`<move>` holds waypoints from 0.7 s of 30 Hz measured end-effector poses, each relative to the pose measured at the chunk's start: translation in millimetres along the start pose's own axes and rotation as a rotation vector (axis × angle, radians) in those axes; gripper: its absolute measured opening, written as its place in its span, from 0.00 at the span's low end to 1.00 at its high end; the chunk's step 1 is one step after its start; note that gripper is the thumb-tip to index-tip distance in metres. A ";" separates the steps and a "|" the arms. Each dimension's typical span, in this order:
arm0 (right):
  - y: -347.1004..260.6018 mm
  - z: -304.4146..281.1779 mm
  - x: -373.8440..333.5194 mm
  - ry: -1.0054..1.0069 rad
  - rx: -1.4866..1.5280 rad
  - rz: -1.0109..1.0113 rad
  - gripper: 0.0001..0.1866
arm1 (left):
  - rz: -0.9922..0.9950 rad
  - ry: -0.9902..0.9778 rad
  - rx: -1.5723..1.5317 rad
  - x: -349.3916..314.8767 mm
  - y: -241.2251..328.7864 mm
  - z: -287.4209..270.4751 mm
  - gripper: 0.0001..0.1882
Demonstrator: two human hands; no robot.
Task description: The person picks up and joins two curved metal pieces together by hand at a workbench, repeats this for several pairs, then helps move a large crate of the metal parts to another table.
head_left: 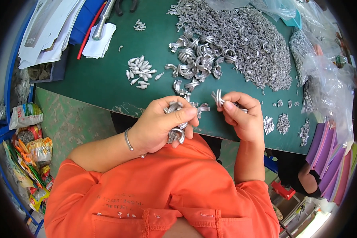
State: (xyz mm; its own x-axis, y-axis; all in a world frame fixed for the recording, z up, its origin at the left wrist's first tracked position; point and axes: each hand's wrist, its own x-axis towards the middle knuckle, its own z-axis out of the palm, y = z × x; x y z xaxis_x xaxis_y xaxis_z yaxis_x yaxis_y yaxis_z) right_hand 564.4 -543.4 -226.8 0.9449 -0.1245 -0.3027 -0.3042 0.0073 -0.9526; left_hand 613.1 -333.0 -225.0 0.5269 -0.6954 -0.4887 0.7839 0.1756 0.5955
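**Curved metal clips, bunched in one hand and singled out in the other**

While the left hand (158, 123) is closed around a cluster of silvery curved metal clips (175, 133), the right hand (242, 115) pinches a single clip (218, 98) between thumb and fingertips, held just above the near edge of the green tabletop (103, 79). The bunch pokes out above and below the left fist, so the grip looks loose enough to let one piece slide free at a time. A thin bangle (128, 139) sits on the left wrist.

Judging by their shine and their crisp, bent shape, these clips are probably stiff, light singly and noticeably heavier by the handful. Smooth metal is likely to be slippery, and the hooked ends look apt to snag on one another, so a clip is best taken across its arched middle rather than by its tips. Nothing about them looks fragile.

Just beyond the hands, more of the same clips (196, 59) lie tangled in a loose heap on the tabletop. Behind that spreads a much larger pile of small silvery parts (258, 43). To the left lies a small group of pale, drop-shaped pieces (141, 71), well apart from the clips. Clear plastic bags (325, 79) crowd the right edge, and white papers (47, 27) with a red cable (89, 33) sit at the far left corner.
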 end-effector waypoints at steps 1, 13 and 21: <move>0.5 -2.9 -0.4 -0.099 0.229 0.052 0.03 | 0.001 -0.001 0.000 -0.2 0.3 0.9 0.08; -11.0 18.3 -9.1 0.087 -0.500 -0.549 0.06 | 0.011 0.060 0.215 -6.1 1.9 -0.4 0.10; 6.9 27.9 -0.5 0.078 -0.636 -0.454 0.05 | 0.063 -0.048 -0.134 -10.3 -0.9 -11.7 0.13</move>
State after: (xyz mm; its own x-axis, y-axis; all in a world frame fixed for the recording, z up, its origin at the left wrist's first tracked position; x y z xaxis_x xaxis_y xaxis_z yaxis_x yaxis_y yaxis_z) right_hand 565.3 -515.5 -234.1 0.9893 -0.0493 0.1374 0.0763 -0.6277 -0.7747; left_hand 610.8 -317.8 -227.9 0.5624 -0.7120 -0.4203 0.7885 0.3089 0.5318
